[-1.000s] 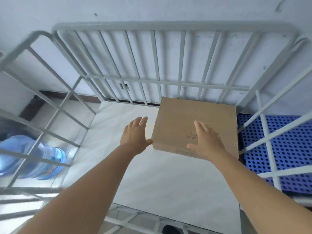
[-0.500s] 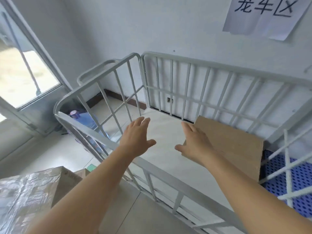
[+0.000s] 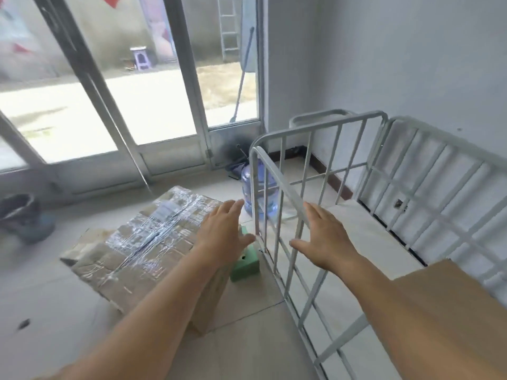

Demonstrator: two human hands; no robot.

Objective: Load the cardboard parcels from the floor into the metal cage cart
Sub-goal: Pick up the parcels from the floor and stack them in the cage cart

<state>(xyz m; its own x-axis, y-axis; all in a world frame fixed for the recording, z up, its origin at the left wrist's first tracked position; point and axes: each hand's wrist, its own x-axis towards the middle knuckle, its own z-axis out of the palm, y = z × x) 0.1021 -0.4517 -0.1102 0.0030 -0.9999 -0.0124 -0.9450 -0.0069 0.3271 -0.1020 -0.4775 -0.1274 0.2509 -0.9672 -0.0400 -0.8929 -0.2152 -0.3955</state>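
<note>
Parcels [image 3: 142, 242] sit in a small heap on the tiled floor [image 3: 41, 297] at the left, just outside the cart: the big one on top is wrapped in shiny clear tape, its long axis running from near-left up toward the far right, toward the cart's corner, with a flatter carton edge poking out beneath it on the left. A small green box [image 3: 245, 263] stands on the floor just beside it, against the cart's foot. The left hand [image 3: 223, 233] is held over the taped parcel's far end, fingers straight and slightly spread, holding nothing; whether the palm touches the tape I cannot tell. A blue water jug [image 3: 253, 187] stands on the floor behind the cart's corner post. The right hand [image 3: 325, 237] hovers over the cart's [image 3: 277, 182] side rail, fingers straight, thumb out, empty. Inside the cart, on its pale floor at the near right, lies one plain brown box [image 3: 450, 311], flat, against the far barred wall.
</note>
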